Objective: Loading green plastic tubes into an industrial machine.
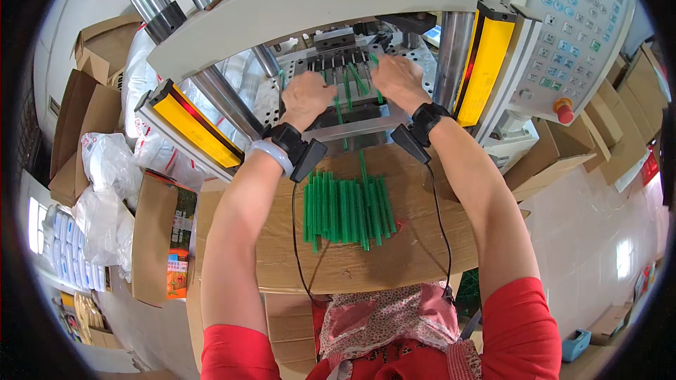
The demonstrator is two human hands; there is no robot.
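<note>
Both my hands reach into the press machine, over its metal mould [331, 112]. My left hand [308, 98] is closed, knuckles up, at the left side of the mould; what its fingers hold is hidden. A bit of green shows just past its outer edge. At the right side, my right hand [399, 79] is closed with a green plastic strip [373, 59] at its fingertips. Between the hands, several green strips [347, 90] lie in the mould slots, one tilted. On the brown work surface [282, 260] in front lies a pile of green ribbed strips [345, 207].
Yellow light-curtain bars [198, 124] flank the opening, with steel guide columns [454, 56] beside them. A control panel [570, 28] with a red knob [564, 110] stands at right. Cardboard boxes [151, 232] and plastic bags [109, 169] fill the left. Cables run from my wristbands.
</note>
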